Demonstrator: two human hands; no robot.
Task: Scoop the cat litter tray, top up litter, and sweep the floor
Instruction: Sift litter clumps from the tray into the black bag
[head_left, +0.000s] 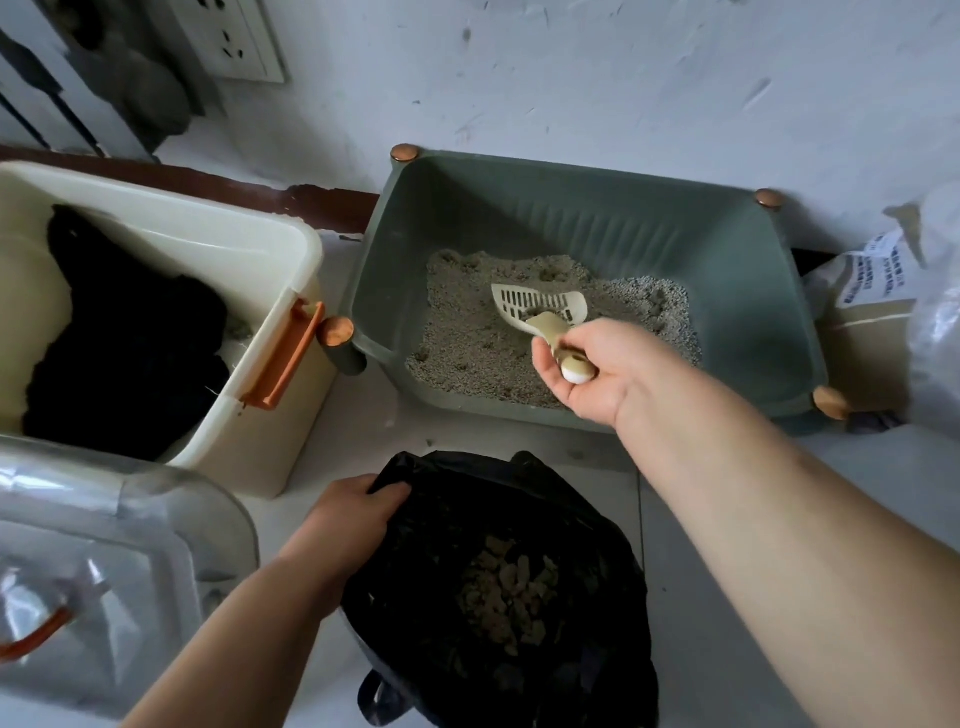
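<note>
Two containers flank the work: a cream plastic bin (218, 332) holding dark cloth at left, a printed litter sack (872, 291) at right. Between them sits the green plastic litter tray (727, 291) of grey litter (467, 358). The right hand (597, 369) grips the beige slotted scoop (540, 306) resting on the litter. The left hand (348, 514) pinches the rim of the black waste bag (587, 525), which holds clumps and lies near the tray's front.

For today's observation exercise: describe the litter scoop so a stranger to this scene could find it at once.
Start at the green litter tray against the white wall. Over the grey litter inside it, the right hand holds a cream scoop by its handle. Its slotted blade and white-capped handle end mark it out; nothing else in the tray is pale plastic.
</note>
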